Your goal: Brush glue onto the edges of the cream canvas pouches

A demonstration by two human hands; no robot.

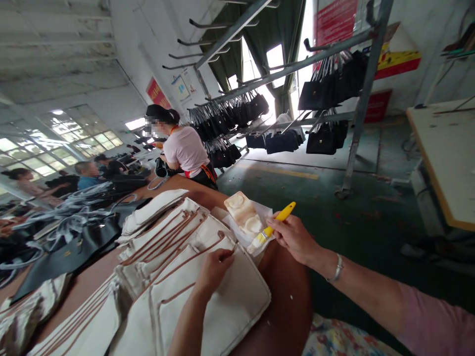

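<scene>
A yellow-handled paintbrush (278, 219) is gripped in my right hand (296, 237), its pale bristles pointing down and left. Those bristles are at the near edge of a cream-coloured tray (243, 213) with white stuff in it. The tray rests on translucent sheeting at the table's edge. My left hand (216, 267) lies on a white bag piece (237, 291) with brown trim, near its top edge. Thumb and fingers are drawn together there; what they pinch, if anything, I cannot make out. More white pieces with brown edging (163, 237) lie overlapped to the left.
Black bags (85, 237) with wrapped handles lie farther left on the brown table (293, 291). Behind it stands a person in a pink top (187, 151). A metal rack (358, 113) hung with dark bags stands beyond, and another table (445, 148) is at right.
</scene>
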